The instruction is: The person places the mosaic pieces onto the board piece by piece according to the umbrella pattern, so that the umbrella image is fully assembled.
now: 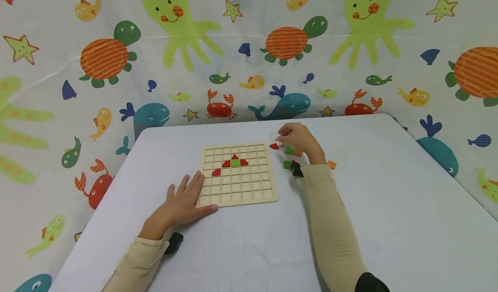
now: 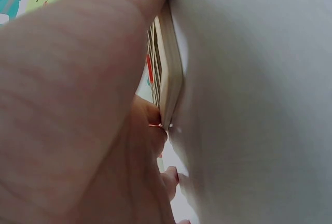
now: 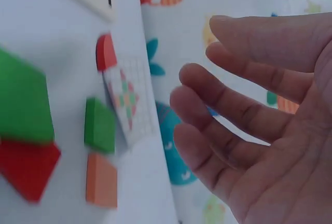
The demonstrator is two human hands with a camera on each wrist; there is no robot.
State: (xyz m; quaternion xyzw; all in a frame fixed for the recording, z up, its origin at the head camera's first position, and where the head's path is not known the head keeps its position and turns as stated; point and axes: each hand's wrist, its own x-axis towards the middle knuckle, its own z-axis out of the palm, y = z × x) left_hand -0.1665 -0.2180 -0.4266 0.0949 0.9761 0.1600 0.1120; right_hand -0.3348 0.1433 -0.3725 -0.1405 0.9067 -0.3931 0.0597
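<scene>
A light wooden grid board [image 1: 253,188] lies on the white table, holding a green square [image 1: 235,163] with red pieces beside and above it, and a separate red piece [image 1: 216,172] lower left. The left hand [image 1: 180,205] rests at the board's left edge with fingers spread, thumb by the near edge; the left wrist view shows fingers against the board's side [image 2: 171,73]. Above a printed pattern sheet [image 3: 129,99] and loose pieces, the right hand [image 1: 301,140] hovers with fingers loosely bent and apart. Nothing is between its fingers in the right wrist view [image 3: 259,105].
Right of the board lie loose green [image 1: 289,150], orange [image 1: 332,164] and red [image 1: 274,146] pieces, some partly hidden by the right hand and the black wrist device [image 1: 297,169]. A curtain with sea animals [image 1: 249,45] hangs behind the table's far edge.
</scene>
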